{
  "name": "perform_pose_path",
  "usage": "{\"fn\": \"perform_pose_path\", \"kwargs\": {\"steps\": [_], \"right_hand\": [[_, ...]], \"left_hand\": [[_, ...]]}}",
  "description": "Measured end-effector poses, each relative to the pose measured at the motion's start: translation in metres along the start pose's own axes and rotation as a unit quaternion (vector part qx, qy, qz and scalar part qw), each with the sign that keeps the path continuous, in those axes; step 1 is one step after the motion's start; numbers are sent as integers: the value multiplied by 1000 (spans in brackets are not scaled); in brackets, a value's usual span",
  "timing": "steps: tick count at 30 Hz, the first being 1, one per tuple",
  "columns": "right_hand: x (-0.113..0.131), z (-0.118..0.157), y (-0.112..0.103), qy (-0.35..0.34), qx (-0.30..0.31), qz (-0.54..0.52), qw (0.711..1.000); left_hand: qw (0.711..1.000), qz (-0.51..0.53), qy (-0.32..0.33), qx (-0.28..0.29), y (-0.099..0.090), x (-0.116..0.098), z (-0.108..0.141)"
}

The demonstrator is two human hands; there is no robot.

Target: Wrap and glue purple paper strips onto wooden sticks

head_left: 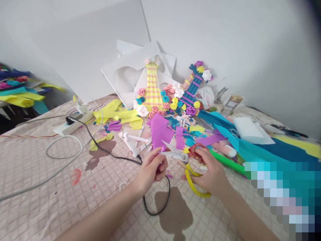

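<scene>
Pinching a small purple piece [163,148], the left fingers [162,164] sit beside the parted blades [174,155] of scissors [185,157] gripped by curled right fingers [204,155]; a slip could nick skin.

Bright, diffuse light fills the scene, its source unclear. The smooth white wall [213,33] looks washed out at 12 o'clock and dims to grey toward 3 o'clock. Red-and-yellow-handled steel scissors [185,157] show a pale sheen. Fine detail is soft, and the heap of multicoloured paper strips [20,93] at 9 o'clock blurs. Wide-angle distortion stretches the edges, darkness cuts the corner at 2 o'clock, and coarse pixelation covers the area at 4 o'clock
</scene>
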State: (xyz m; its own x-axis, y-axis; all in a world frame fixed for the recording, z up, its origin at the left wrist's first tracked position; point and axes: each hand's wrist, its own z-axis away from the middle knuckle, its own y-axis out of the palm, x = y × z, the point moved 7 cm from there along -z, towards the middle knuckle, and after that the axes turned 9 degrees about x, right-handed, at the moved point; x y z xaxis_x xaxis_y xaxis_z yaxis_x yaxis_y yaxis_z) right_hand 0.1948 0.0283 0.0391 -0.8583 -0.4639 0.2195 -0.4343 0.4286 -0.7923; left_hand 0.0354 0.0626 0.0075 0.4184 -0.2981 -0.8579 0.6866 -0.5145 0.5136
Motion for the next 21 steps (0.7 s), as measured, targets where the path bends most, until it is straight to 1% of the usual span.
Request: {"fn": "perform_pose_path", "kwargs": {"steps": [3, 7, 14, 21], "right_hand": [[3, -2, -1, -12, -9, 12, 1000], [5, -2, -2, -4, -13, 8, 1000], [7, -2, -4, 5, -2, 7, 1000], [7, -2, -6, -6, 1, 15, 1000]], "left_hand": [[1000, -14, 5, -14, 1, -2, 1], [999, -30, 7, -31, 3, -4, 4], [999, -29, 10, -21, 7, -5, 4], [999, -34, 10, -18, 7, -3, 5]]}}
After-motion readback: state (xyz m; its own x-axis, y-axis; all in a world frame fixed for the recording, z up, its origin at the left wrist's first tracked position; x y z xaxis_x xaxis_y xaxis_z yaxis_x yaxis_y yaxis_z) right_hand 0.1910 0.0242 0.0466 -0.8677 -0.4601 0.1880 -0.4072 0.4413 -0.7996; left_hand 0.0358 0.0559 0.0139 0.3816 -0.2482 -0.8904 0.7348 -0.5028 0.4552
